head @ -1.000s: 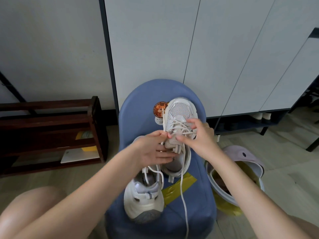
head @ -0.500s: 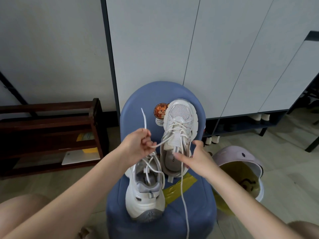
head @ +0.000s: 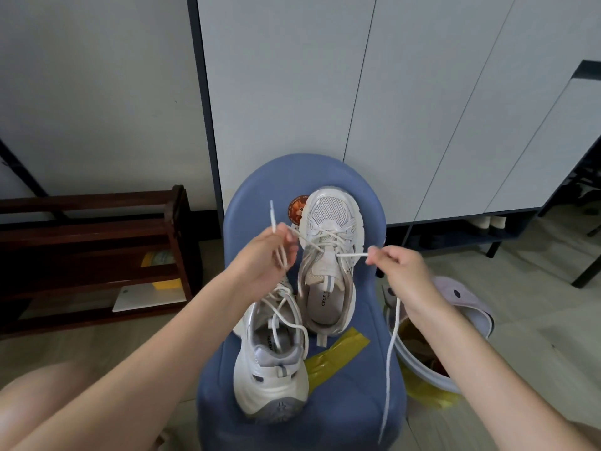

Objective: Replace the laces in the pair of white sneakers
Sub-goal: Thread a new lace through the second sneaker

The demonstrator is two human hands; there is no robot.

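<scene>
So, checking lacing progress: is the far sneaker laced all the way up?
No: the lace crosses only the front eyelets of the far sneaker, ends pulled sideways by both hands.

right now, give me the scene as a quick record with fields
surface: blue stool, both sneakers on it
far sneaker: toe away from the person, lace partly threaded
near sneaker: heel toward the person, loose lace over its opening
left hand: pinches one lace end, tip pointing up
right hand: pinches the other end, pulled out to the right; the rest hangs down past the stool edge
also on stool: yellow tape, round sticker
nearby: wooden rack, lined bin
</scene>
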